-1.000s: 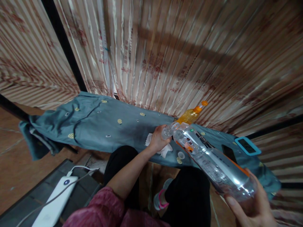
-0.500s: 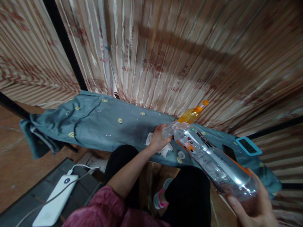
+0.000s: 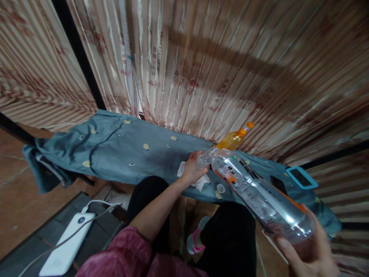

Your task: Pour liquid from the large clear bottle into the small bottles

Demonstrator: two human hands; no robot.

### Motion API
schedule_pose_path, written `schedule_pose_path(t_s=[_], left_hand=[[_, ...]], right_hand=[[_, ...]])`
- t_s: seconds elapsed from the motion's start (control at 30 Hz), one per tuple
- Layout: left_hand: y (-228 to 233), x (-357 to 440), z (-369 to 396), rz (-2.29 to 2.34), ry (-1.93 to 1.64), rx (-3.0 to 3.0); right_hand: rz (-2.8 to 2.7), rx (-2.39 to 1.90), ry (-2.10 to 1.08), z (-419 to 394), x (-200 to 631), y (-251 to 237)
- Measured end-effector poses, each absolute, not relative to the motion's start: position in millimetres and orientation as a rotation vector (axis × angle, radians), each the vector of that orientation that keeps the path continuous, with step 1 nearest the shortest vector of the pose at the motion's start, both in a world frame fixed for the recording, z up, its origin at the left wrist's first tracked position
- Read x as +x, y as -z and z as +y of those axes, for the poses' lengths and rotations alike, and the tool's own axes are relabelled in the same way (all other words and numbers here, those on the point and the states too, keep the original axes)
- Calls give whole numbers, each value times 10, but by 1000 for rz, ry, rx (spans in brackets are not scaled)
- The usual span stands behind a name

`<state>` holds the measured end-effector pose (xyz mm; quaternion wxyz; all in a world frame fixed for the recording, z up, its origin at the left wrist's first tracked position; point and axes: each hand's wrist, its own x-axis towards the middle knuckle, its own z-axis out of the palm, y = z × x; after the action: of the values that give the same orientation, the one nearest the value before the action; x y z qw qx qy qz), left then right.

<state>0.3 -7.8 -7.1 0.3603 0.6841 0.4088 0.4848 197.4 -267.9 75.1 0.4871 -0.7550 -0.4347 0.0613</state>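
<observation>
My right hand (image 3: 308, 246) is wrapped round the base of a large clear plastic bottle (image 3: 265, 196) with a silver and orange label. The bottle is tilted, its neck down to the left. There its mouth meets a small clear bottle (image 3: 204, 159), which my left hand (image 3: 193, 168) grips with closed fingers. I cannot tell whether liquid passes between them. Under my left hand lies a white tissue (image 3: 201, 183). A small round translucent cap (image 3: 221, 188) sits beside it. Just behind the bottle necks stands an orange-yellow pump bottle (image 3: 230, 141).
A blue-green patterned cloth (image 3: 115, 154) covers the narrow table. At its right are a dark phone (image 3: 278, 184) and a blue-framed device (image 3: 302, 178). A white power bank (image 3: 67, 246) with a cable lies on a dark surface at lower left. A pleated curtain (image 3: 187, 69) hangs behind.
</observation>
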Motion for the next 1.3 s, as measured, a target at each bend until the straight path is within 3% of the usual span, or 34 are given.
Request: schedule_pose_path(t_s=[1.3], left_hand=[[67,-5,-75,1074,-1246,1761]], right_hand=[[-905,-1734,-234,-2591,1836,-850]])
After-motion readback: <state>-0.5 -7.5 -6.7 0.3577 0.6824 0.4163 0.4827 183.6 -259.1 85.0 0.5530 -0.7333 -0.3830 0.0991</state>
